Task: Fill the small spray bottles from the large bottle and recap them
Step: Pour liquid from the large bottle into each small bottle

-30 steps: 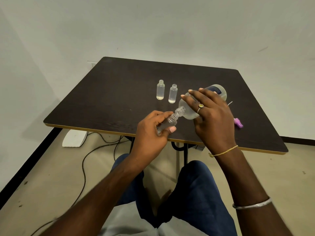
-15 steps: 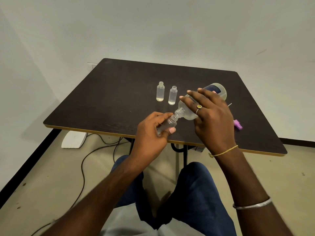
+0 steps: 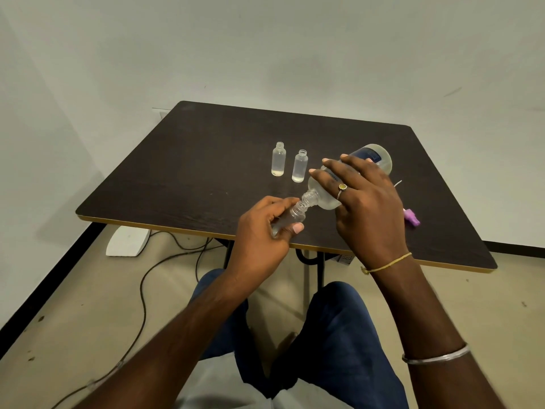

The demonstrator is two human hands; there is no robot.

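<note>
Little change since a second ago: our right hand point(image 3: 365, 208) keeps its fingers wrapped round the tipped large bottle point(image 3: 377, 156), neck at the mouth of the small bottle point(image 3: 290, 218) clamped in our left hand point(image 3: 259, 240) (over the near edge of the worktop point(image 3: 206, 160)). We judge the pour ongoing.

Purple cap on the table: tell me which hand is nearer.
Right. The right hand, gripping the big bottle, sits just left of the cap; the left hand is farther left.

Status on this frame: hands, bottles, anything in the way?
Left hand grips small bottle, tilted. Right hand holds large bottle tipped, necks meeting. Left spare bottle, right spare bottle stand uncapped behind, clear of the pour.
</note>
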